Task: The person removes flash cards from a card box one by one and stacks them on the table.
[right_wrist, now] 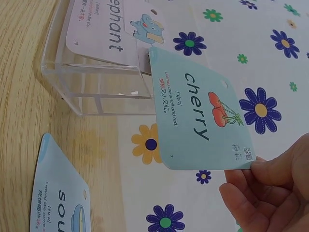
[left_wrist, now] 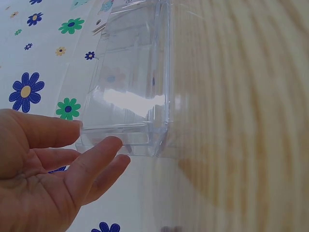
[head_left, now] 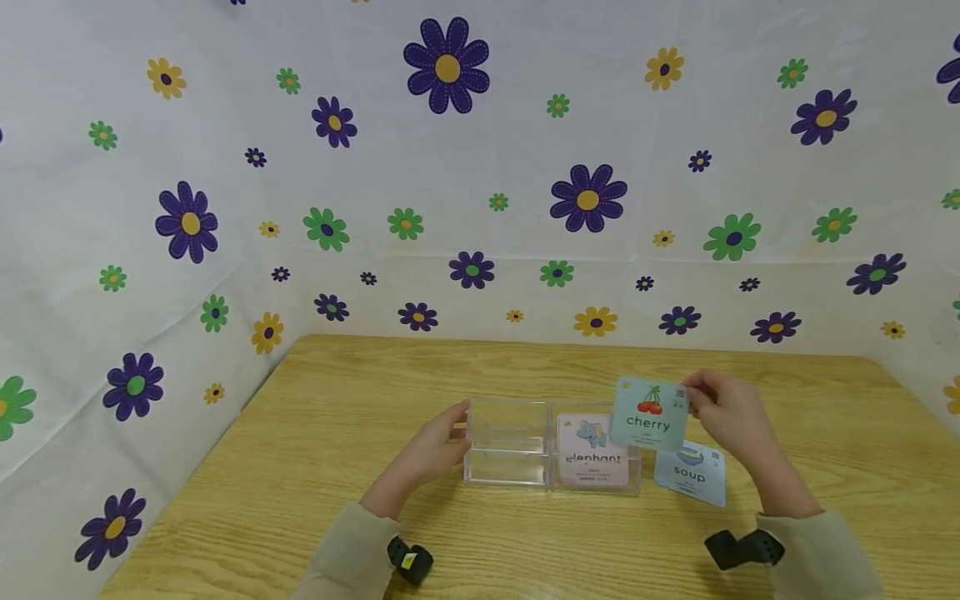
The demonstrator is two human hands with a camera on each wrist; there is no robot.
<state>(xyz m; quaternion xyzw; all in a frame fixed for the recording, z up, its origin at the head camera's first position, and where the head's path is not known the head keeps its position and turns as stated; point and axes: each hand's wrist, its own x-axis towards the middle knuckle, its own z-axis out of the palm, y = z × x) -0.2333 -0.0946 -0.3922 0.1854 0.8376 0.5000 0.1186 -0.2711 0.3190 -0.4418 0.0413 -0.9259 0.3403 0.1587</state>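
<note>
A clear plastic card box (head_left: 506, 482) with two compartments sits on the table. My left hand (head_left: 435, 446) touches its left end with loosely extended fingers, seen close up beside the end wall (left_wrist: 137, 135) in the left wrist view. A pink elephant card (head_left: 592, 471) stands in the right compartment. My right hand (head_left: 723, 412) pinches a green cherry card (head_left: 648, 414) at its right edge, between thumb and fingers. The card is raised over the box's right end, picture side up. Beneath my right hand, a blue soup card (head_left: 690, 477) lies on the table, partly covered by the cherry card.
The wooden table (head_left: 360, 383) reaches back to a white cloth (head_left: 517, 150) printed with flowers, which also hangs at the sides. Black straps (head_left: 744, 550) are worn at both wrists.
</note>
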